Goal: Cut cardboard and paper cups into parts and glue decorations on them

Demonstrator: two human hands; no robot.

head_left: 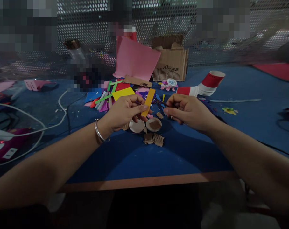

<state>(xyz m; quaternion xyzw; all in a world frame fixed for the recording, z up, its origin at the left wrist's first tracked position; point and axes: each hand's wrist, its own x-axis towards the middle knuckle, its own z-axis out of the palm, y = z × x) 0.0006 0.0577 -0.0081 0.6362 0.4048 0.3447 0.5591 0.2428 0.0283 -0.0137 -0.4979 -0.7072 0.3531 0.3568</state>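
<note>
My left hand, with a silver bangle at its wrist, pinches an orange-yellow paper strip that stands tilted upward. Just to the right, my right hand is closed around a pair of dark scissors; their blades point left toward the strip, and the handles are mostly hidden by my fingers. Below the hands lie two small round pale discs, a left disc and a right disc with a brown cardboard scrap on it. Torn corrugated cardboard pieces rest nearer to me.
Coloured paper scraps are heaped beyond my left hand. Behind stand a pink sheet and a cardboard box. Red-and-white paper cups lie at right, near a small paper turtle. A white cable crosses the left side.
</note>
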